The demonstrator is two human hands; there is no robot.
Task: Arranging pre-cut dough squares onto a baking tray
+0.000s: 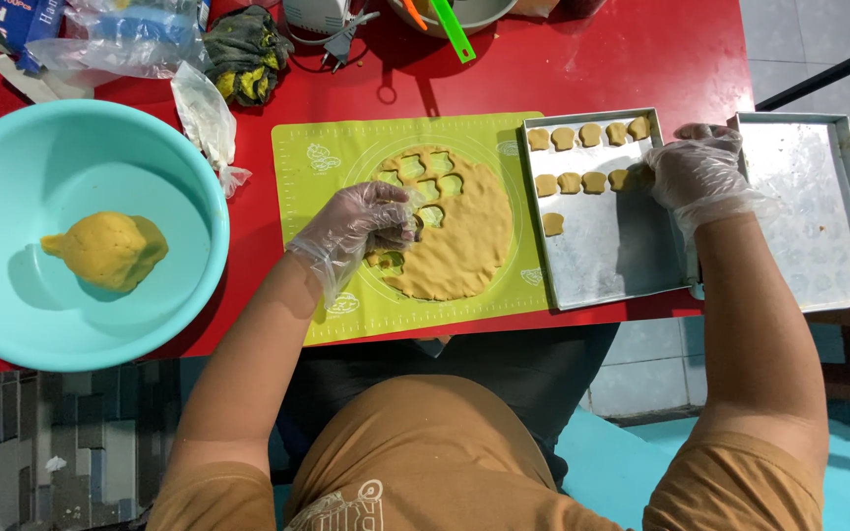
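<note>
The left hand (366, 228), in a clear glove, is curled tight over the rolled dough sheet (459, 246) at its cut-out left edge; what it grips is hidden. The right hand (698, 172), fingers bent, touches a cut cookie (620, 179) at the right end of the second row in the near baking tray (612, 265), whose lower half lies bare. The green mat (327, 187) keeps free margins; a turquoise bowl (12, 295) holds a dough lump (105, 250) well apart.

Both hands wear clear plastic gloves. The left hand (364, 224) curls its fingers downward, forearm angled inward; the right hand (700, 175) reaches forward, fingers bent, arm nearly straight.
</note>
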